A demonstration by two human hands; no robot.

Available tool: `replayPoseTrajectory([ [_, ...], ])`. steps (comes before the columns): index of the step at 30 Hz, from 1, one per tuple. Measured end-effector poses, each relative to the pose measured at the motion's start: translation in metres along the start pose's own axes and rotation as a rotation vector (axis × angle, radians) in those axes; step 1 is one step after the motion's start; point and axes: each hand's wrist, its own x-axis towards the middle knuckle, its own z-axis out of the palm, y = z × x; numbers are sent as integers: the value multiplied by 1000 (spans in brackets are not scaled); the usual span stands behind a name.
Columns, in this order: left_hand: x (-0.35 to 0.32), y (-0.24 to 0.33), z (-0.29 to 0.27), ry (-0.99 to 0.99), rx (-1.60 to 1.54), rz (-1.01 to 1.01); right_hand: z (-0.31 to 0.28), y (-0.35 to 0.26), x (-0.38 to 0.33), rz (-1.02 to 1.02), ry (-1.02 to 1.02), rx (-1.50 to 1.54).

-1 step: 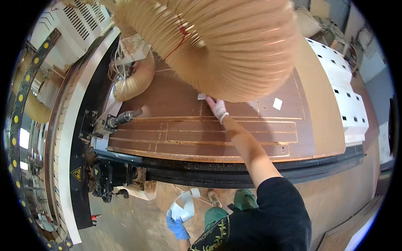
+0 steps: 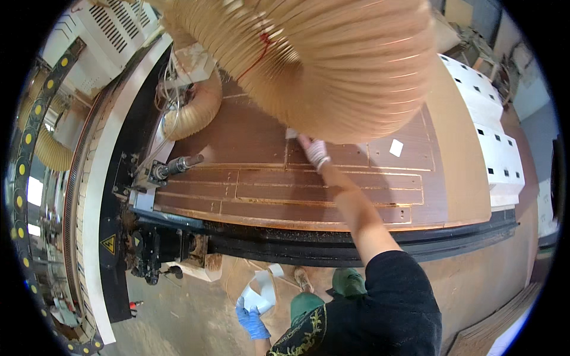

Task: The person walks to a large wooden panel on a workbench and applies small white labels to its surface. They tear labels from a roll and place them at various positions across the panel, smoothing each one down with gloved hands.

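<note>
Two white labels lie on one brown board: a left label and a right label, well apart. The right hand, its arm stretched far over the board, has fingers extended just beside the left label; whether they grip anything, I cannot tell. The left hand, low and near, grasps one pale, curling strip.
</note>
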Motion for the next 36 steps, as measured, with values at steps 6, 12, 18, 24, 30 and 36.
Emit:
replayPoseTrajectory([
  [6, -3, 11, 17, 81, -25, 4, -64, 104, 24, 203, 141, 575],
  [12, 21, 18, 25, 38, -26, -18, -96, 19, -19, -318, -223, -175],
  [18, 36, 34, 7, 76, -4, 102, -110, -10, 12, 32, -318, -209],
  [24, 47, 51, -3, 78, -170, 86, -58, -65, -21, -276, -411, -338],
  [30, 60, 61, -28, -48, -49, 331, -146, -143, -118, -208, -764, 84],
  [36, 35, 69, -57, -197, -208, 388, -220, -268, -281, 200, -1256, 1404],
])
